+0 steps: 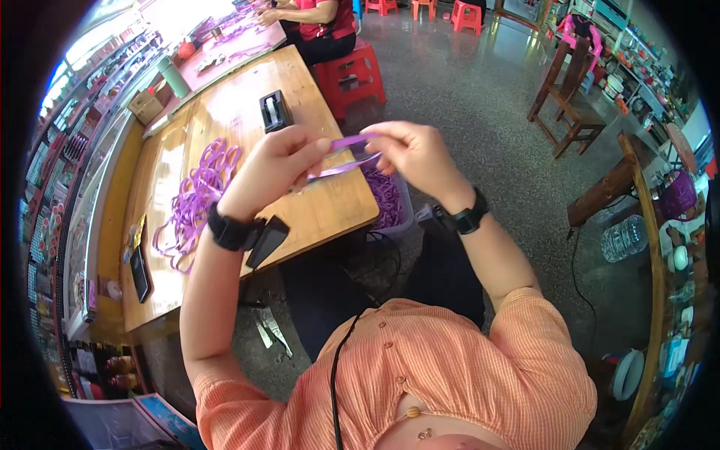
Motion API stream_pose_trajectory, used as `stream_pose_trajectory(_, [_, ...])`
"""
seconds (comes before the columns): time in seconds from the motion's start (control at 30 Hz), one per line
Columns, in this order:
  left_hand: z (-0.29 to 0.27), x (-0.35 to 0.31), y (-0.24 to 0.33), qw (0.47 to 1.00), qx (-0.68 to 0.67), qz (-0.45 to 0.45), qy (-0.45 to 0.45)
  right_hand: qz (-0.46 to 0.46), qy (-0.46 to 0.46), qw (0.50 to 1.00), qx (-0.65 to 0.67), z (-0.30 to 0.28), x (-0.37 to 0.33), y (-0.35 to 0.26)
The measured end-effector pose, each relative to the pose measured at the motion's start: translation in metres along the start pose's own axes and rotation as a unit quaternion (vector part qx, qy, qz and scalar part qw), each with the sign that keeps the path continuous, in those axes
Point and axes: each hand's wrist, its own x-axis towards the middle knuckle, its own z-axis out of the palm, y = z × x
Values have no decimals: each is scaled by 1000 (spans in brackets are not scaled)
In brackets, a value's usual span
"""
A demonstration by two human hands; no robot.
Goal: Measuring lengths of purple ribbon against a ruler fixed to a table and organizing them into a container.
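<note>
A purple ribbon [349, 142] is stretched between my two hands above the table's right edge. My left hand [281, 166] pinches one part of it between thumb and fingers. On the other side my right hand [409, 152] is closed on it with the fingertips. A lower stretch of the ribbon hangs in a loop beneath, slightly blurred. Left of my left hand lies a heap of purple ribbon loops [196, 196] on the wooden table [322, 214]. Beyond my left hand stands a black tape dispenser [274, 112]. Below my right hand, a clear plastic bin [406, 214] holds many purple ribbon pieces.
A phone [140, 274] lies at the table's left edge, and a green bottle [174, 78] stands farther back. Beyond, a person in red [326, 22] sits at a pink table. Red stools [351, 79] and a wooden chair [568, 97] stand on the floor.
</note>
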Motion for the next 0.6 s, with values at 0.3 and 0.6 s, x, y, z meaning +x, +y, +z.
stream_pose_trajectory(0.3, [33,14,23,998,-35,-20,-54,-39,51,995,-74,-59,-7,4])
stream_pose_trajectory(0.6, [76,55,12,977,-142,9,-156,-18,-15,998,-61,-104,-3,18])
